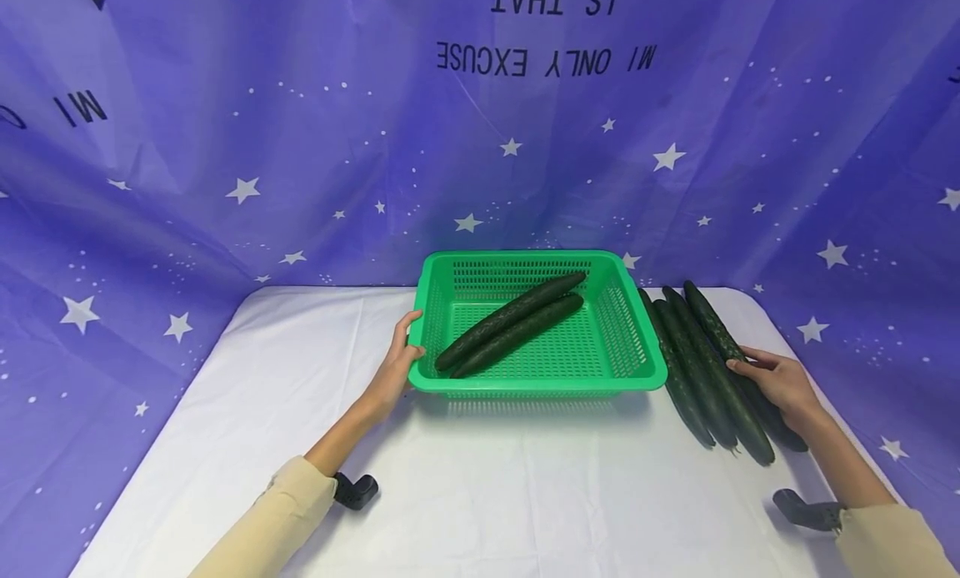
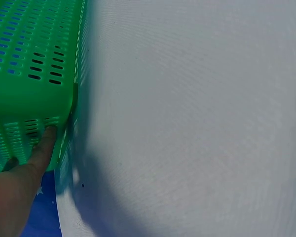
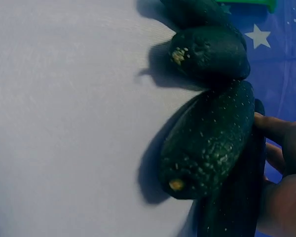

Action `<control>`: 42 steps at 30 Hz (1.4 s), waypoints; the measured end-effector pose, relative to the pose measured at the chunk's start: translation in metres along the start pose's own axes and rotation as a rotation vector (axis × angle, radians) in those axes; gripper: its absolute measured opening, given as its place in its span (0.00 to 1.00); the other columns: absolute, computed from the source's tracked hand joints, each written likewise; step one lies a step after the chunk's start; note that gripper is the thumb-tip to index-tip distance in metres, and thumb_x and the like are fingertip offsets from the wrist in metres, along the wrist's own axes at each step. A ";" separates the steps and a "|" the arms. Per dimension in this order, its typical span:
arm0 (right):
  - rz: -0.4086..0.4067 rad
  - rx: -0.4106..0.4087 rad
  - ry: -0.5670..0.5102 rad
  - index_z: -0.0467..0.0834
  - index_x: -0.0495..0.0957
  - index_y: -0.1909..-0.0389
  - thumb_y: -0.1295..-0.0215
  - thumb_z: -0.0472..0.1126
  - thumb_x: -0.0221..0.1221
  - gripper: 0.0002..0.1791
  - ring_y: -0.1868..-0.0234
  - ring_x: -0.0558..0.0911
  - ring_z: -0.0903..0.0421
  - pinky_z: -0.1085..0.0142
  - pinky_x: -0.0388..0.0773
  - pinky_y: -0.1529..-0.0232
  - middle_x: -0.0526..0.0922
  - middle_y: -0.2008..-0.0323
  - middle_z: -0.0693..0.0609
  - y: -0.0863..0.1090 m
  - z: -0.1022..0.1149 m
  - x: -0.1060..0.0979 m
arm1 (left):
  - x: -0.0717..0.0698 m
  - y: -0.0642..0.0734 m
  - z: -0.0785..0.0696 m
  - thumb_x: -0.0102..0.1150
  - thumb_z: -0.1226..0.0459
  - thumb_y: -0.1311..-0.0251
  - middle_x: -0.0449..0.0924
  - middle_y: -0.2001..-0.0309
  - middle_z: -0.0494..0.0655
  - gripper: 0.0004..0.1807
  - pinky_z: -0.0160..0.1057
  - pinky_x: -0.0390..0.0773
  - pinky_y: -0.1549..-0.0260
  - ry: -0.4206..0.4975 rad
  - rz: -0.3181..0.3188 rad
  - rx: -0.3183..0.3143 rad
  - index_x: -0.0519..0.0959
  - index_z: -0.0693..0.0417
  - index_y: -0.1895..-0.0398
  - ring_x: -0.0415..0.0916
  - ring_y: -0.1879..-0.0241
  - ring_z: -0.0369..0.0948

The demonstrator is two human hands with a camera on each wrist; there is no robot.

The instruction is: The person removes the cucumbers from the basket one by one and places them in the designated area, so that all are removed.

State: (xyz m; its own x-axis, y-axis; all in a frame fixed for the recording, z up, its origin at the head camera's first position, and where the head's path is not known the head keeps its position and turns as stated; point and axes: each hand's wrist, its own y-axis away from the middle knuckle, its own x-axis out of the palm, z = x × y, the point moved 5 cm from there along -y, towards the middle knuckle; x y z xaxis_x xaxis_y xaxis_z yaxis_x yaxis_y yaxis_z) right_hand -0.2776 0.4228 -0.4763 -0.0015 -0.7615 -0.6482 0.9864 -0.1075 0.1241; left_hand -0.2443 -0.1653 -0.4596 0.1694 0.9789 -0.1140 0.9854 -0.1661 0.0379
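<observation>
A green plastic basket [image 1: 540,384] with slotted walls stands mid-table. Two long dark cucumbers [image 1: 513,315] lie slantwise inside it, side by side. At the basket's left end my left hand [image 1: 390,374] grips the rim, and in the left wrist view a finger [image 2: 42,153] lies against the outer wall. Several more cucumbers [image 1: 693,369] lie in a row on the table, right of the basket. My right hand [image 1: 780,386] holds the rightmost cucumber [image 1: 712,324] around its middle, thumb on the near side. The right wrist view shows that cucumber [image 3: 234,202] beside its neighbour [image 3: 207,143].
A white cloth covers the table [image 1: 510,486]. Behind and at both sides hangs a purple-blue curtain [image 1: 337,144] with stars and lettering. Black wrist-worn devices [image 1: 356,491] stick out by both sleeves.
</observation>
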 end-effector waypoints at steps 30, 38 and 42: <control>0.081 0.038 0.054 0.24 0.53 0.29 0.25 0.55 0.49 0.42 0.34 0.57 0.23 0.36 0.62 0.40 0.55 0.33 0.20 0.015 0.013 0.011 | 0.000 0.000 0.000 0.36 0.60 0.30 0.32 0.23 0.49 0.35 0.64 0.65 0.43 0.022 0.015 0.004 0.44 0.30 0.22 0.50 0.32 0.57; -0.058 -0.039 -0.003 0.26 0.59 0.30 0.25 0.50 0.52 0.36 0.46 0.75 0.37 0.51 0.73 0.49 0.72 0.43 0.26 0.012 0.027 0.002 | -0.001 0.000 0.001 0.36 0.60 0.31 0.35 0.24 0.51 0.35 0.59 0.69 0.46 0.021 0.009 0.009 0.44 0.30 0.22 0.54 0.35 0.57; -0.136 -0.095 -0.012 0.28 0.67 0.33 0.27 0.50 0.56 0.33 0.58 0.73 0.69 0.73 0.69 0.61 0.79 0.58 0.59 0.015 0.044 -0.003 | -0.001 0.000 0.001 0.36 0.61 0.31 0.39 0.26 0.54 0.35 0.57 0.70 0.48 0.036 0.016 0.011 0.44 0.31 0.22 0.57 0.38 0.57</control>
State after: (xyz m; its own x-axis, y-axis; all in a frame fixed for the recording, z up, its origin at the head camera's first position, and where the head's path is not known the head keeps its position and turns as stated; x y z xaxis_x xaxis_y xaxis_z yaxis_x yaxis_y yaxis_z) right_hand -0.2706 0.3953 -0.4393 -0.1373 -0.7519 -0.6448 0.9881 -0.1497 -0.0359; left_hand -0.2447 -0.1659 -0.4604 0.1845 0.9797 -0.0780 0.9827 -0.1828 0.0286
